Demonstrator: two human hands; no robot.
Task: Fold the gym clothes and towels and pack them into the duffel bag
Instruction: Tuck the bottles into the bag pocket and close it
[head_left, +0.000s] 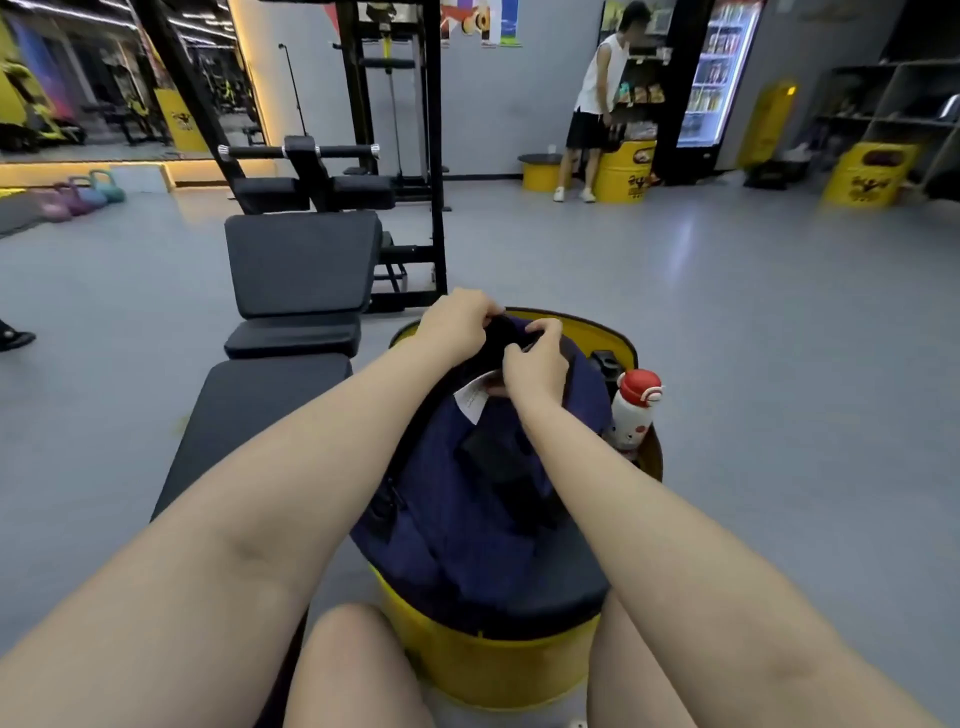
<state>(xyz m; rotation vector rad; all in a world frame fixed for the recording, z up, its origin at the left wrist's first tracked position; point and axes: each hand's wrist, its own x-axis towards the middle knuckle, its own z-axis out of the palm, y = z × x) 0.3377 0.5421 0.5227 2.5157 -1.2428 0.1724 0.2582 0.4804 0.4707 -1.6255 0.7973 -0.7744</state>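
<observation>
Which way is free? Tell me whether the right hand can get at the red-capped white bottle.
Probably yes: the red-capped white bottle stands uncovered just right of the right hand, though its grip is busy on the navy bag.

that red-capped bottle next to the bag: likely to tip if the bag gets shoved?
Probably. The bottle is tall, narrow and already leans, wedged between the navy bag and the yellow drum's rim. Its rounded body would likely roll once down. How full it is cannot be seen.
</observation>
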